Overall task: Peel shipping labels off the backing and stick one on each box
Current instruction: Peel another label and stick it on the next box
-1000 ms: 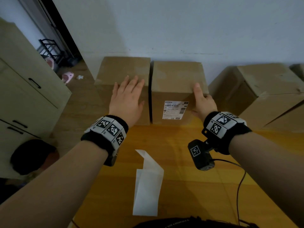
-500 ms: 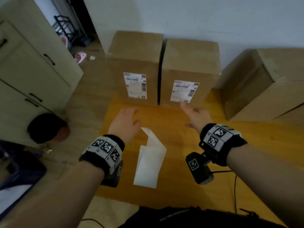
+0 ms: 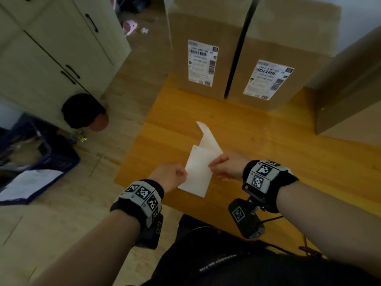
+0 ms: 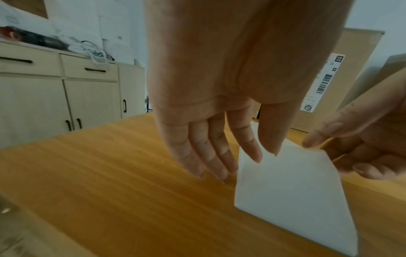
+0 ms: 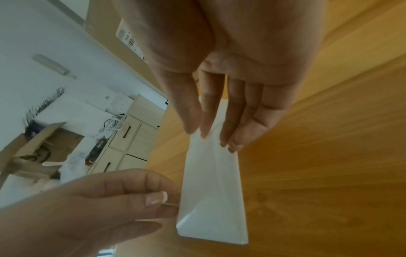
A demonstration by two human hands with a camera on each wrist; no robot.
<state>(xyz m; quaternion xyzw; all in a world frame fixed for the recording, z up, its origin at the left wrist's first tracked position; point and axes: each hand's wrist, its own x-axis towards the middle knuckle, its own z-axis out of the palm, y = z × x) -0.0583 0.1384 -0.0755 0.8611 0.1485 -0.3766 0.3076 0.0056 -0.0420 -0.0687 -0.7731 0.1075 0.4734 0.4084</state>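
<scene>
Cream cabinet (image 3: pixel 51 54) (black handles), blue crate (image 3: pixel 41 157), pink toy (image 3: pixel 130 27)

Two white printed shipping labels carry the only real writing here. The one on the front of the left brown cardboard box (image 3: pixel 198 48), the left label (image 3: pixel 202 63), has a barcode along its top with a line of characters beneath that looks like "190A A161 BR", too blurred to be sure of. It also has a second barcode down its right edge and small square codes at the top right and bottom. The right label (image 3: pixel 268 79) on the right brown cardboard box (image 3: pixel 288 38) has the same layout and a similar blurred line. The black wristbands (image 3: pixel 266 176) bear square black-and-white marker patterns, no words. White lettering on the black clothing (image 3: pixel 216 265) at the near edge is upside down and unreadable.
</scene>
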